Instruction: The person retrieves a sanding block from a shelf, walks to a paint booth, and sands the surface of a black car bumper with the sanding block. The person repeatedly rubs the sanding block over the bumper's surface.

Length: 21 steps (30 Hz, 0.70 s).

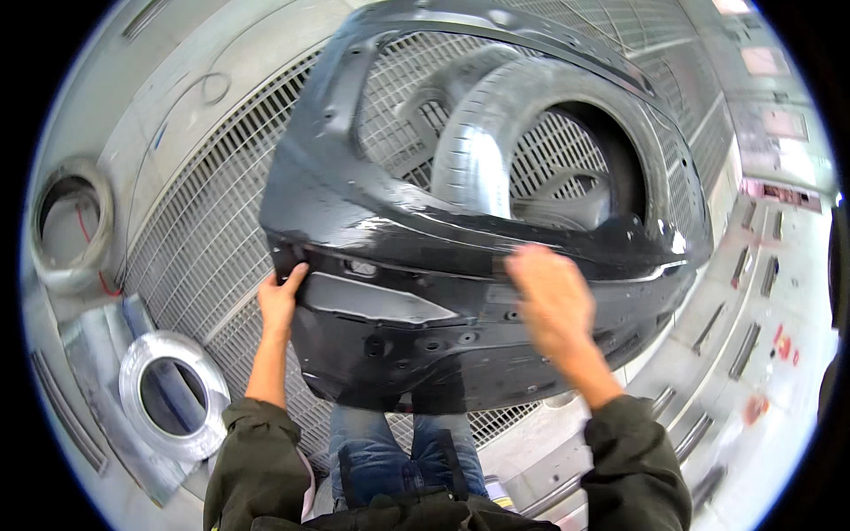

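Observation:
A black car tailgate (398, 226) with a large window opening lies in front of me, its surface shiny and streaked as if wet. My left hand (282, 288) grips its left edge, thumb on top and fingers around the rim. Over the middle of the panel, just below the window opening, my right hand (553, 296) is blurred by motion. Its fingers look curled; whatever they press or hold is hidden. A grey tyre (478, 133) shows through the window opening, behind the panel.
Metal floor grating (212, 212) runs beneath the tailgate. To the left stand a tyre (104, 203) and a ring-shaped, silvery wrapped tyre (212, 389) beside a grey sheet (106, 354). A thin cable (140, 177) lies on the far left floor. A pale wall with slots (744, 350) rises at right.

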{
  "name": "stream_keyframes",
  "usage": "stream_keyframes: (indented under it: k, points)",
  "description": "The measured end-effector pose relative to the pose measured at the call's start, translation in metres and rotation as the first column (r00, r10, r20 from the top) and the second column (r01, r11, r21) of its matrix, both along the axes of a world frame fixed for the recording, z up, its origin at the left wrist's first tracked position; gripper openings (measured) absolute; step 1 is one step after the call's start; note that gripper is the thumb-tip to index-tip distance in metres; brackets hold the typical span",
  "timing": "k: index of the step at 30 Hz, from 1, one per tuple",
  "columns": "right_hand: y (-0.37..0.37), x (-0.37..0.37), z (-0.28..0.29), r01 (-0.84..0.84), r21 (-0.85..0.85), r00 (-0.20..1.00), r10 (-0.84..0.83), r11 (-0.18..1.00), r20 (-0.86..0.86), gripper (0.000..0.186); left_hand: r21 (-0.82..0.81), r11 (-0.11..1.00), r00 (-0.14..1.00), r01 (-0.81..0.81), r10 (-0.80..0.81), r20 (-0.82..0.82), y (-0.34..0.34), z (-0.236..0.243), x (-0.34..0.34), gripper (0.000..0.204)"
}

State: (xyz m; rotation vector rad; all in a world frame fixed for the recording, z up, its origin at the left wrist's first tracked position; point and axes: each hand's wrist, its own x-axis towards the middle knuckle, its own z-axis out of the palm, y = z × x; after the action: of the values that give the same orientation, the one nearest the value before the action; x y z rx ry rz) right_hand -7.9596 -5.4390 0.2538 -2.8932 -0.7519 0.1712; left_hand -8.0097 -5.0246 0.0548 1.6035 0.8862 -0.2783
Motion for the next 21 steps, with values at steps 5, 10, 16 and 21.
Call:
stream_keyframes:
  k: [5, 10, 16, 21]
  points:
    - [-0.027, 0.005, 0.012, 0.032, 0.010, 0.999, -0.032, 0.999, 0.014, 0.065, 0.087, 0.996, 1.000, -0.021, 0.019, 0.021, -0.007, 0.006, 0.002, 0.043]
    - [0.126, 0.029, -0.050, -0.068, 0.015, 0.996, 0.069, 0.998, -0.048, 0.059, 0.178, 0.984, 0.996, 0.019, -0.003, -0.093, -0.008, 0.009, 0.005, 0.053]
    - [0.270, 0.104, -0.103, -0.137, 0.104, 0.989, 0.129, 0.985, 0.075, 0.056, 0.144, 0.990, 0.996, -0.004, 0.017, -0.086, -0.008, 0.012, 0.007, 0.050]
    - [0.191, 0.080, -0.055, -0.271, 0.050, 0.961, 0.273, 0.961, -0.049, 0.054, 0.117, 0.993, 0.996, -0.014, 0.024, -0.081, -0.008, 0.012, 0.006, 0.049]
